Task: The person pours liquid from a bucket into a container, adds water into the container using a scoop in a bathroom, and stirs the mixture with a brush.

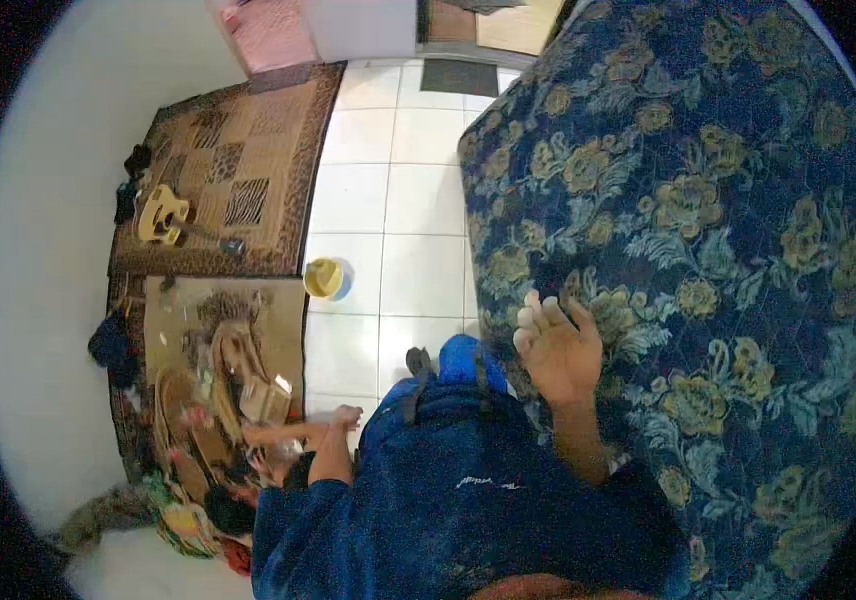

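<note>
My right hand (560, 345) is raised in front of the blue floral mattress (688, 205), palm turned up and fingers loosely spread. Nothing lies in it. My left hand (345, 418) is low beside my left hip, over the edge of the white tiled floor. Its fingers are small and blurred, so whether it holds anything does not show. Close to its wrist, another person's forearm (283, 433) reaches in from the left. Bright blue cloth (459, 358) with dark straps shows at the front of my body, below my dark blue shirt (448, 510).
A yellow bucket (323, 279) stands on the tiles (348, 340). Left of it, a brown mat (283, 300) carries cardboard pieces (264, 400) and scattered small items. Farther up, a cream guitar-shaped object (163, 215) lies on a patterned rug (273, 150). A dark doormat (460, 76) lies at the far end.
</note>
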`<state>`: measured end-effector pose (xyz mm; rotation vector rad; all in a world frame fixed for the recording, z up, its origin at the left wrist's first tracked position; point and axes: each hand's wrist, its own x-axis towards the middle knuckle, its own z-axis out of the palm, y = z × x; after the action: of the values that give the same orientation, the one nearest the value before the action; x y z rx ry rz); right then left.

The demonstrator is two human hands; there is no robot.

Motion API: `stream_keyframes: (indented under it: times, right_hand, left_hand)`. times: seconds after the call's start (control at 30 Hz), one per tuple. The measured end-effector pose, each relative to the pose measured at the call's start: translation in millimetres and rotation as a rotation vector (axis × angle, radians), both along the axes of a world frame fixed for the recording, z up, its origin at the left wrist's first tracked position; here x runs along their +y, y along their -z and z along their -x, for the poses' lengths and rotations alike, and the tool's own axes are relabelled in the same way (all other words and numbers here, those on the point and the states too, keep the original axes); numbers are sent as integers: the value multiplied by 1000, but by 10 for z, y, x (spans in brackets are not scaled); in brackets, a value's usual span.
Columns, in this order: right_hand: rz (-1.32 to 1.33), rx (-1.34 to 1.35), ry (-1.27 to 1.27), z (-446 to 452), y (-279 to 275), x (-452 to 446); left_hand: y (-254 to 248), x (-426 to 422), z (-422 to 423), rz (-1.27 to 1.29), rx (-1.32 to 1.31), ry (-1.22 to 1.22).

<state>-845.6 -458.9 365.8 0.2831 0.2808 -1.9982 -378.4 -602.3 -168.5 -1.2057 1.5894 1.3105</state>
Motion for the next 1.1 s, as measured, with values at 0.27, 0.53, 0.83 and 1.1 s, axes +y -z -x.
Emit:
stream_keyframes:
  times: [0.27, 0.53, 0.83, 1.1]
  right_hand:
    - [17, -147, 154, 1731, 534, -1712]
    - [-131, 254, -72, 3298, 517, -3690]
    - [-294, 240, -263, 4758, 471, -6012]
    - [-188, 91, -133, 5896, 465, -7502]
  left_hand:
    - [-1618, -2819, 3160, 300, 551, -743]
    - [-1586, -3808, 4243, 104, 224, -720]
    - [-438, -4700, 4535, 261, 99, -211]
    - [-249, -7776, 6161, 282, 22, 18]
